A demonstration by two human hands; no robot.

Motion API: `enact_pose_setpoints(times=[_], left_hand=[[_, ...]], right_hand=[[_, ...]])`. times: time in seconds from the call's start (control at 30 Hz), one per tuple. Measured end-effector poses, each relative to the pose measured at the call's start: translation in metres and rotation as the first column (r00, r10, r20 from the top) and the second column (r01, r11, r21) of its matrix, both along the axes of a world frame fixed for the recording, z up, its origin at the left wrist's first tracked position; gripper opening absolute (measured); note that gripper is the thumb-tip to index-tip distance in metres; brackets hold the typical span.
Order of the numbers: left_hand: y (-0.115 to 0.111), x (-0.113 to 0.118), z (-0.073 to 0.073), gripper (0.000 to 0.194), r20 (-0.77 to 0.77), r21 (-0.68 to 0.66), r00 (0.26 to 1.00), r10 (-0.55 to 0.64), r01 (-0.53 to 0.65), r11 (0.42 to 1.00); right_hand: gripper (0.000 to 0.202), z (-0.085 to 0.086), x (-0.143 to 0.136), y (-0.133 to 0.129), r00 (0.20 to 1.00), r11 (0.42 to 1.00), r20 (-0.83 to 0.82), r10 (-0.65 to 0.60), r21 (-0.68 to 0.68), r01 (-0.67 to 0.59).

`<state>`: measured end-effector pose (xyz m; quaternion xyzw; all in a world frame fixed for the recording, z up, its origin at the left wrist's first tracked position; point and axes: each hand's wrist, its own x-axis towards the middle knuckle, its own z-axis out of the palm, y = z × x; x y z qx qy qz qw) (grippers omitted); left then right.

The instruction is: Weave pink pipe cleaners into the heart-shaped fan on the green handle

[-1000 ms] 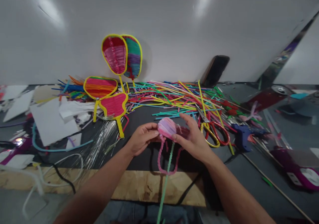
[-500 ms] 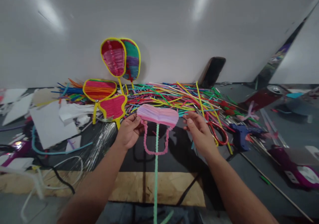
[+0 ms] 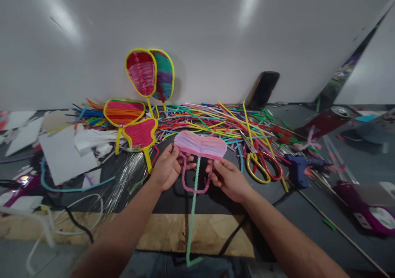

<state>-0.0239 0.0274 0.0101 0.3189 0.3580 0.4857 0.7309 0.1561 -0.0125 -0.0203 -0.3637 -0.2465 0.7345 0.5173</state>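
Fingers of both hands, left (image 3: 169, 167) and right (image 3: 228, 178), grip the pink-lilac panel's (image 3: 200, 144) edges, scissors (image 3: 262, 162) near.

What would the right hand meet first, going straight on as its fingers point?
Probably the striped pink panel, whose lower edge the right hand seems to touch; depth is unclear.

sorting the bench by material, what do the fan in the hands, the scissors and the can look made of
Fan: probably fuzzy pipe cleaners, matte; soft ridged strands show side by side.
Scissors: blades look like bare metal, greyish; red and yellow handles, likely smooth plastic.
Can: likely thin metal, painted dark red; its top is silvery.
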Motion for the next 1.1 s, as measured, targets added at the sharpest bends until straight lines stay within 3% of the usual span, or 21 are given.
enact_pose_setpoints(times=[0.27,0.47,0.67,0.87,1.1], left_hand=[[-0.006,0.008,0.0,0.025,0.071,-0.085,0.997,-0.011,0.017,0.996],[-0.006,0.009,-0.003,0.018,0.048,-0.118,0.999,0.008,-0.002,0.993],[-0.008,0.008,-0.007,0.011,0.076,-0.22,0.988,-0.135,0.149,0.964],[-0.011,0.012,-0.01,0.013,0.148,-0.258,0.979,-0.141,0.176,0.95],[-0.012,0.013,-0.012,0.022,0.119,-0.26,0.985,-0.123,0.15,0.954]], right_hand=[[0.026,-0.006,0.0,0.0,0.988,0.997,0.154,-0.02,0.076,0.008],[0.027,-0.004,0.001,0.002,0.992,0.996,0.11,-0.064,0.066,0.057],[0.026,0.003,0.008,0.006,0.983,0.984,0.067,-0.169,0.066,0.165],[0.025,-0.002,0.006,0.005,0.991,0.992,0.079,-0.11,0.065,0.105],[0.026,-0.001,0.005,0.005,0.99,0.993,0.095,-0.108,0.056,0.103]])
